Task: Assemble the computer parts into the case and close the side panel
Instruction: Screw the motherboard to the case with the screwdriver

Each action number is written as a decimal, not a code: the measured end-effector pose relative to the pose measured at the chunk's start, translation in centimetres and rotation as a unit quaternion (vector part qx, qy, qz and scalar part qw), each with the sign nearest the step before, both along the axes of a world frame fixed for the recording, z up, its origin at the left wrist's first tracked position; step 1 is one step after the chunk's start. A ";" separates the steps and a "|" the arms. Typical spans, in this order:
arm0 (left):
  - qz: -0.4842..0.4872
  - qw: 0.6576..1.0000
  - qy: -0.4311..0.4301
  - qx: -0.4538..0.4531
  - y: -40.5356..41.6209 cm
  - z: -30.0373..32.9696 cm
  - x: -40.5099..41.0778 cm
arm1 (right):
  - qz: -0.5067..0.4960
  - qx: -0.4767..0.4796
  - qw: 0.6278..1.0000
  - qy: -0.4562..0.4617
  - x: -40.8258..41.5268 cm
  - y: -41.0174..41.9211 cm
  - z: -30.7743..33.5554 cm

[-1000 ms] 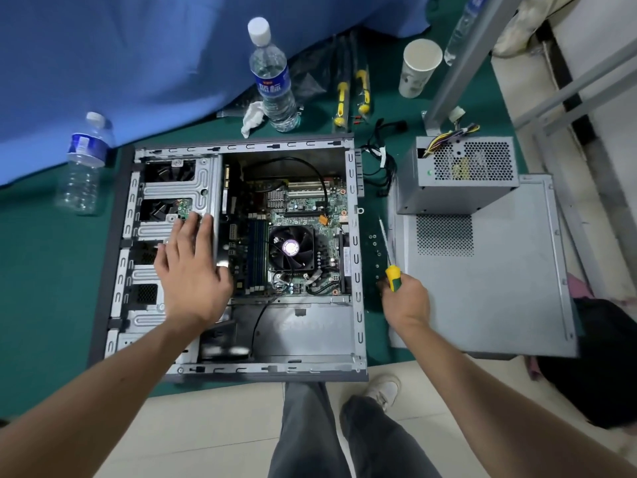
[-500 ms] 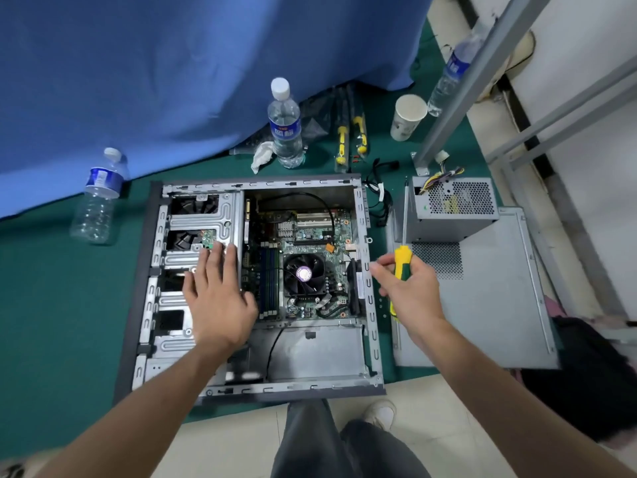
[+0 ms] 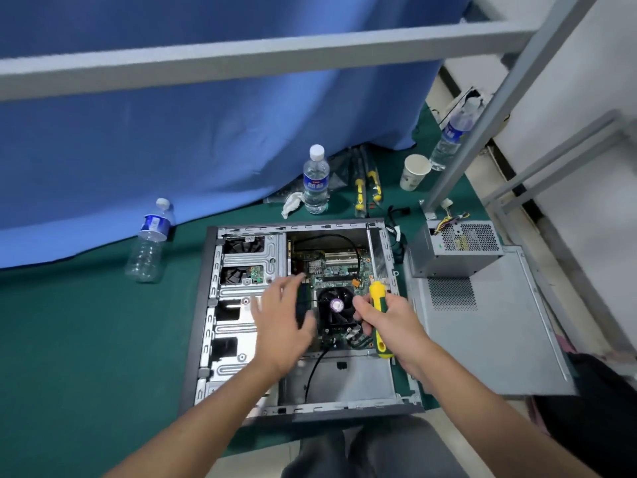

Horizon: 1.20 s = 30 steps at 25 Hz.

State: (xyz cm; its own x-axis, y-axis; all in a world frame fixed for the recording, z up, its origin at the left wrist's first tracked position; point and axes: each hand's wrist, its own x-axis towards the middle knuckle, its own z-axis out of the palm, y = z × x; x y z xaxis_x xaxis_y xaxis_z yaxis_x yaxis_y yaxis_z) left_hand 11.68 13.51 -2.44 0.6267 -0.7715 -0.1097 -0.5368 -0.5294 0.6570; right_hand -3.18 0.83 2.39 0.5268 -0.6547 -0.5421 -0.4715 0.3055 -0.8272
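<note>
Case lies open, motherboard and fan inside; right hand grips screwdriver, left hand spread loose above.

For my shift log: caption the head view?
Right hand grips yellow-green screwdriver over open grey computer case; left hand hovers open.

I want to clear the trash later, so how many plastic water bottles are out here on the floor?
3. One bottle stands left of the computer case, a second bottle behind it by the blue curtain, and a third bottle far right behind the metal post, partly hidden. More may be hidden.
</note>
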 end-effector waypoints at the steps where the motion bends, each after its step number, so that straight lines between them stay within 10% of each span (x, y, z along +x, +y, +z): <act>1: -0.037 0.997 0.044 -0.050 -0.4 1.1 -0.3 | 0.009 0.010 1.000 -0.004 0.2 0.2 0.3; 4: -0.109 0.962 0.208 -0.138 -1.3 3.8 -1.5 | 0.014 0.064 0.998 -0.026 0.3 0.5 1.0; 12: -0.085 0.950 0.228 -0.198 -1.0 6.1 -1.8 | 0.023 0.160 0.984 -0.068 -0.1 0.6 2.9; 17: 0.002 0.923 0.314 -0.223 -0.3 6.1 -0.5 | 0.142 -0.114 0.983 0.033 -1.6 -1.0 3.9; 22: 0.041 0.921 0.309 -0.234 -0.4 6.1 0.6 | 0.309 -0.445 0.820 0.185 -2.4 -3.1 4.8; 30: 0.055 0.919 0.300 -0.249 -0.4 6.4 1.1 | 0.335 -0.511 0.742 0.276 -2.6 -3.9 6.5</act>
State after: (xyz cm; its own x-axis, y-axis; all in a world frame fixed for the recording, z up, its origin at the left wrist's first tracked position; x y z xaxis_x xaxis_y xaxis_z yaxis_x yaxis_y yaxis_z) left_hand 12.77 13.15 3.92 0.6456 -0.7555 -0.1110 0.0398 -0.1118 0.9929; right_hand -5.75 -3.03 8.88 0.8015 -0.5645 -0.1973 -0.5882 -0.8037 -0.0898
